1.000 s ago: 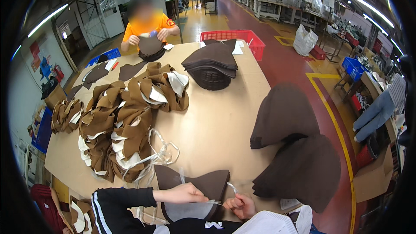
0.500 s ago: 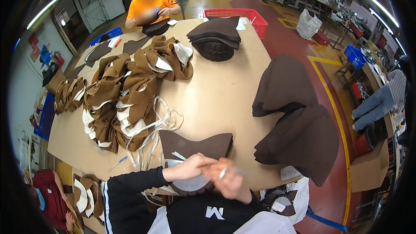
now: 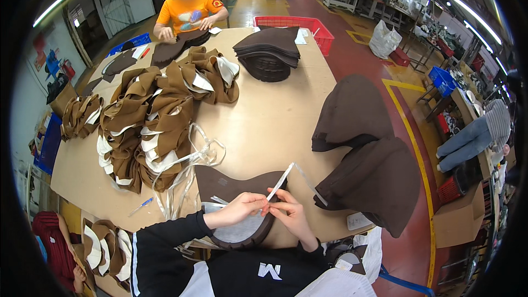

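Your left hand (image 3: 240, 207) and right hand (image 3: 290, 213) meet at lower centre of the frame, fingertips pinched together on a thin white strip (image 3: 281, 182). Both hands grasp it. The strip's long axis runs from the pinch up and to the right, peaks above your right hand, then folds down toward the right. Directly under the hands lies a dark brown shaped piece (image 3: 234, 187) with a pale lining, flat on the tan table (image 3: 269, 121), its curved edge toward you.

Just left of it: loose white strips (image 3: 190, 159) in a tangle, and a blue pen (image 3: 141, 205). Further left, a heap of brown-and-white folded pieces (image 3: 154, 115). Right of frame, two dark brown stacks (image 3: 363, 148) overhang the table edge.

Containers: red basket (image 3: 308, 25) at upper centre, behind a dark stack (image 3: 268, 49); contents hidden. Blue crate (image 3: 441, 80) at upper right, contents too small to tell.

A person in an orange shirt (image 3: 188, 14) sits at the far end, hands on dark pieces.
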A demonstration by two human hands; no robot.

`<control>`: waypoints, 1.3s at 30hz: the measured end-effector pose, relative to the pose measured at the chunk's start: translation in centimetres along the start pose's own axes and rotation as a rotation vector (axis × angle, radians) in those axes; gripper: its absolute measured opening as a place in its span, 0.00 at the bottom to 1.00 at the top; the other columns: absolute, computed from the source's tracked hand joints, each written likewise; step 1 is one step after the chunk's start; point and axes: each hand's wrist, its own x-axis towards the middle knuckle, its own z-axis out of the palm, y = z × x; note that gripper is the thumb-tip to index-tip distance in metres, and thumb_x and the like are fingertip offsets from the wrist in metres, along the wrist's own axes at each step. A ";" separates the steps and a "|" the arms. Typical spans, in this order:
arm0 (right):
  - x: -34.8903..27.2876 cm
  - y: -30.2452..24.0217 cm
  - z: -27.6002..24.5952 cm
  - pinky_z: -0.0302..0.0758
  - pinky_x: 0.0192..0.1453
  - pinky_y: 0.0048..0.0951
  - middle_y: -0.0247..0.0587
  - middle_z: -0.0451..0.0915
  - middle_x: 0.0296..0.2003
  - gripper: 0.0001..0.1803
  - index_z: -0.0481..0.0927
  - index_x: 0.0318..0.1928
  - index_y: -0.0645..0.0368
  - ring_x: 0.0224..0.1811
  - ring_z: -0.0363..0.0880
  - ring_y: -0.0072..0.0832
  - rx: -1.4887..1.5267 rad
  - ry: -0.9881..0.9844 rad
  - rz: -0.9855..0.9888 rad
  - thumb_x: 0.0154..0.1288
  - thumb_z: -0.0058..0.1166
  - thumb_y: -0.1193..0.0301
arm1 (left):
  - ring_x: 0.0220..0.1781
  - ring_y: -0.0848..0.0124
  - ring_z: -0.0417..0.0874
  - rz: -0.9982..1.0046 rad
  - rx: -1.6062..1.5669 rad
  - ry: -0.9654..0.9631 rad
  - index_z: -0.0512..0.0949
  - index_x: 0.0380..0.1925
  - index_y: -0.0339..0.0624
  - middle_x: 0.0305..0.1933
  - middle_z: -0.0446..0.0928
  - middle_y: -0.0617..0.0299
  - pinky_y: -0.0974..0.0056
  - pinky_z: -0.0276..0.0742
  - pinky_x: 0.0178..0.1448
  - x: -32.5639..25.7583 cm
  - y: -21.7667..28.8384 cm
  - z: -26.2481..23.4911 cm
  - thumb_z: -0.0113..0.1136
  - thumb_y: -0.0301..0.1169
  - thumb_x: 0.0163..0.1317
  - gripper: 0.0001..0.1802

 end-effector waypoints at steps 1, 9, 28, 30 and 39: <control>-0.1 0.5 0.4 0.70 0.65 0.34 0.46 0.73 0.61 0.10 0.86 0.44 0.64 0.63 0.72 0.36 -0.019 0.039 0.006 0.62 0.60 0.79 | 0.25 0.78 0.69 0.055 0.116 0.022 0.78 0.29 0.39 0.23 0.75 0.66 0.68 0.63 0.30 0.0 -0.2 -0.1 0.48 0.37 0.74 0.17; -0.4 0.0 3.0 0.77 0.57 0.38 0.43 0.74 0.46 0.08 0.84 0.32 0.63 0.53 0.77 0.44 -0.527 0.408 -0.330 0.48 0.67 0.81 | 0.27 0.53 0.81 0.104 0.688 0.221 0.81 0.29 0.37 0.25 0.79 0.49 0.58 0.74 0.35 -1.4 3.7 1.7 0.52 0.33 0.67 0.14; -0.1 -0.6 1.3 0.32 0.80 0.59 0.27 0.84 0.49 0.09 0.86 0.29 0.51 0.68 0.70 0.46 -0.856 0.225 -0.478 0.43 0.65 0.76 | 0.34 0.51 0.84 -0.053 0.886 -0.008 0.80 0.28 0.33 0.27 0.81 0.48 0.53 0.76 0.42 0.2 4.5 0.2 0.53 0.36 0.68 0.17; 0.3 -1.8 1.7 0.32 0.79 0.62 0.30 0.86 0.40 0.07 0.84 0.27 0.56 0.60 0.80 0.40 -0.773 0.252 -0.419 0.44 0.64 0.78 | 0.34 0.51 0.84 -0.014 0.833 -0.030 0.80 0.28 0.34 0.27 0.81 0.47 0.54 0.76 0.41 0.3 3.9 -0.1 0.53 0.36 0.67 0.16; -0.9 -0.7 3.4 0.43 0.77 0.62 0.32 0.84 0.35 0.08 0.84 0.27 0.56 0.52 0.79 0.38 -0.686 0.436 -0.335 0.43 0.65 0.79 | 0.33 0.47 0.81 0.047 0.815 0.036 0.79 0.29 0.35 0.25 0.78 0.45 0.51 0.74 0.42 -0.8 4.1 0.4 0.52 0.36 0.68 0.15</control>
